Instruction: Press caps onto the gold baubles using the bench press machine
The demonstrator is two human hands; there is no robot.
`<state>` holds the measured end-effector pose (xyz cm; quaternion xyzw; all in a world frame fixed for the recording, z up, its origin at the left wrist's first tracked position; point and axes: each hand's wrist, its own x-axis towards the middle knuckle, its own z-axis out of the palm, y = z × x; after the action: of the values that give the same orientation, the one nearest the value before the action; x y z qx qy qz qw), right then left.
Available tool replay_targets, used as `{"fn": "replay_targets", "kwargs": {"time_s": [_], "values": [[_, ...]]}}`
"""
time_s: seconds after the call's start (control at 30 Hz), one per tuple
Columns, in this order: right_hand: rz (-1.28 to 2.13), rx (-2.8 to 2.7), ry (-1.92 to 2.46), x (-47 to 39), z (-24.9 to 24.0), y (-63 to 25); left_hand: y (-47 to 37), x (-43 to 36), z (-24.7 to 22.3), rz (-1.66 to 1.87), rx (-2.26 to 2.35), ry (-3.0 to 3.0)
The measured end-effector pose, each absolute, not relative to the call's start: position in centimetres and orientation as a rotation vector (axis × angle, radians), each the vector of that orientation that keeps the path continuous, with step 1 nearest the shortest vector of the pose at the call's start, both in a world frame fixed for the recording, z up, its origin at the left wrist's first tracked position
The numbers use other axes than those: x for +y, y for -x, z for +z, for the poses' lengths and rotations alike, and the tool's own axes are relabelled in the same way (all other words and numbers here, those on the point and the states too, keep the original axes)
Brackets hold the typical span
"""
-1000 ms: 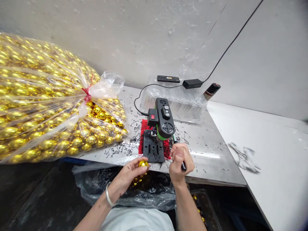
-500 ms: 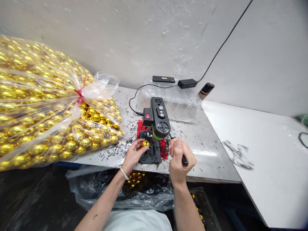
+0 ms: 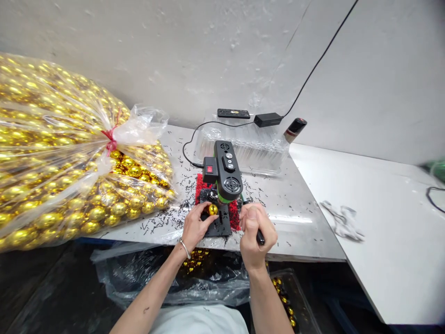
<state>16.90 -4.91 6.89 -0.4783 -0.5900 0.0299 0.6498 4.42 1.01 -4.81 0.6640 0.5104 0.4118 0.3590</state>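
Note:
Between the thumb and fingers of my left hand (image 3: 196, 225) is a shiny gold ball (image 3: 212, 209) with a dark mark on it. The ball is just in front of the head of a small black bench machine (image 3: 227, 169), above its slotted black base plate (image 3: 219, 225). My right hand (image 3: 257, 232) is wrapped round the black grip of a lever handle (image 3: 260, 238) at the machine's right side. A red mat (image 3: 200, 183) littered with black scraps lies under the machine.
A big clear bag of gold balls (image 3: 52, 185) fills the left. Behind the machine are a clear plastic tray (image 3: 243, 155), a black power adapter (image 3: 267, 119) and a dark can (image 3: 295, 130). A white glove (image 3: 342, 220) lies right. Below the edge sit a plastic bag (image 3: 139, 273) and a tray (image 3: 302, 297).
My left hand has turned the gold ball so its dark mark faces up more and has shifted slightly right with it. My right hand stays on the lever. The view has shifted a little.

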Motion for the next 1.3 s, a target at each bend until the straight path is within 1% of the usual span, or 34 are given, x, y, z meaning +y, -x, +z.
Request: {"fn": "replay_targets", "kwargs": {"time_s": [0.17,0.33,0.43,0.8,1.13,1.3], "values": [[0.052,-1.359,1.088,-4.9,6.5,-17.0,-4.7,0.9,-5.0,1.065,1.359,-1.818],[0.039,-1.371,1.097,-5.0,6.4,-17.1,-4.8,0.6,-5.2,1.098,1.279,-1.984],[0.030,-1.386,1.081,-5.0,5.9,-17.2,-4.7,0.7,-5.4,1.084,1.280,-1.980],[-0.150,-1.457,0.982,-4.3,-0.7,-17.8,-4.8,1.2,-5.8,1.088,1.262,-1.947],[-0.183,-1.435,0.950,-3.8,-2.6,-17.9,-4.8,1.2,-5.8,1.095,1.249,-1.948],[-0.210,-1.558,0.945,-3.8,-3.0,-18.2,-4.8,1.2,-6.0,1.122,1.241,-1.945]]}}
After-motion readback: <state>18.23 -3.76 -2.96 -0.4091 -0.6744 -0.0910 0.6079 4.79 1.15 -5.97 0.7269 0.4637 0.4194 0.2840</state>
